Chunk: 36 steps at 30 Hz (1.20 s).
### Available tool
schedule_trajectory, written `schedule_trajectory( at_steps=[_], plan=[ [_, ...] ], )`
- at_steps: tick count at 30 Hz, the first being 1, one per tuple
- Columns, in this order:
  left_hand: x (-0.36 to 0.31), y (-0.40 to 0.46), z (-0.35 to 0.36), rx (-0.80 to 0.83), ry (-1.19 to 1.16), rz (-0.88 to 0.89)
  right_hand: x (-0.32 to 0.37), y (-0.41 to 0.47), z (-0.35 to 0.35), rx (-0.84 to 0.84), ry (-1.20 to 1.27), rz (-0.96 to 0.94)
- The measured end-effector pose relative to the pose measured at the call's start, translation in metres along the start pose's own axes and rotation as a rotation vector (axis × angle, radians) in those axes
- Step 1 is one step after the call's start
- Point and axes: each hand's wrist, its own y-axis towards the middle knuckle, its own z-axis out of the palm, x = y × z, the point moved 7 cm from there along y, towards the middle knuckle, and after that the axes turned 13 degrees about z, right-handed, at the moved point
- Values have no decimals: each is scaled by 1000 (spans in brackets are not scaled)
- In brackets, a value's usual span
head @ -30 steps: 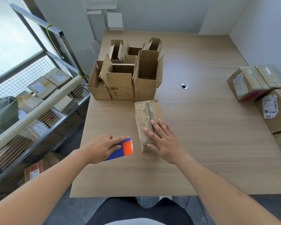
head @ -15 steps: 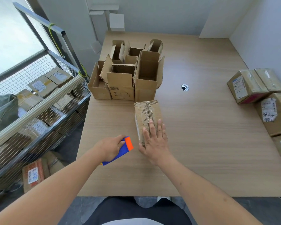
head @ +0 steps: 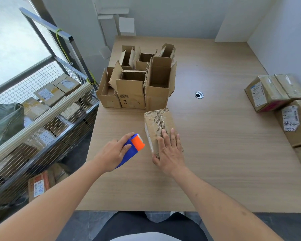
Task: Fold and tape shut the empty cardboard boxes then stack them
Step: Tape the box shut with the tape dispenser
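Observation:
A closed cardboard box [head: 159, 122] with torn tape along its top seam lies in front of me on the wooden table [head: 215, 153]. My right hand [head: 169, 152] presses flat on its near end, fingers straight. My left hand [head: 114, 152] grips a blue and orange tape dispenser [head: 134, 147], whose orange end sits just left of the box. Behind the box stands a cluster of open empty boxes [head: 137, 80] with their flaps up.
Several taped boxes with labels [head: 274, 91] sit along the table's right edge. A cable hole [head: 199, 94] lies mid-table. A wire-mesh cart [head: 42, 108] holding parcels stands to the left of the table, by a window.
My right hand slid back toward the near end of the box and straightened. The left hand with the dispenser dipped away, then came back up beside the box.

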Motion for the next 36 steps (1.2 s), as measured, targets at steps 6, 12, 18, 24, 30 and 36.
schedule_trajectory(
  at_steps=[6,12,18,24,30,36],
  plan=[
    [-14,3,-22,-62,-35,128,-31,2,-23,120,48,-64],
    [-23,-5,-39,-98,-21,205,-60,-2,-40,28,134,-133],
    [-31,-17,-45,-99,-36,267,-27,3,-42,34,-21,-60],
    [-40,-23,-53,-97,-57,318,-13,2,-36,43,86,-173],
    [-46,-25,-56,-113,-66,367,-10,-3,-33,127,180,-210],
    [-50,-23,-54,-88,-56,377,-8,-8,-26,104,113,-208]
  ],
)
